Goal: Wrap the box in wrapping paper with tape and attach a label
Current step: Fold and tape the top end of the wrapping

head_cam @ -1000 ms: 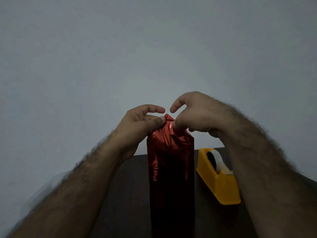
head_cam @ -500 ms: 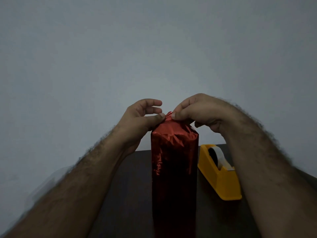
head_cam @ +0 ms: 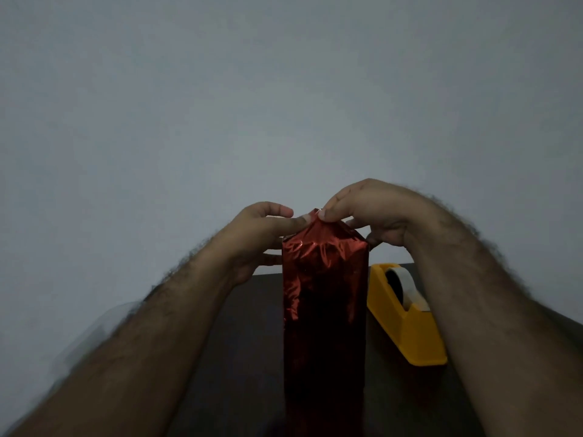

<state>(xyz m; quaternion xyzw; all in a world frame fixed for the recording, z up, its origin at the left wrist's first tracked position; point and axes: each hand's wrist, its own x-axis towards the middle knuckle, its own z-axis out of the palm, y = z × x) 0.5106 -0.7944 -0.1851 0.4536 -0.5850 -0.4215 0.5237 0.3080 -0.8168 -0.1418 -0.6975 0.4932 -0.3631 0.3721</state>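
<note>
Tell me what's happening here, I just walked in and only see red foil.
A person is wrapping a tall box in red wrapping paper, standing upright on a dark table. The left hand and right hand pinch the gathered paper at its top. A yellow tape dispenser sits to its right, untouched.

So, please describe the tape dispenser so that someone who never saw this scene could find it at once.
Start at the dark table, where a tall box in shiny red wrapping paper stands upright. Just to the right of it, under the right forearm, sits the tape dispenser. It is the only yellow thing there, low and wedge-shaped, with a pale tape roll on top.
</note>
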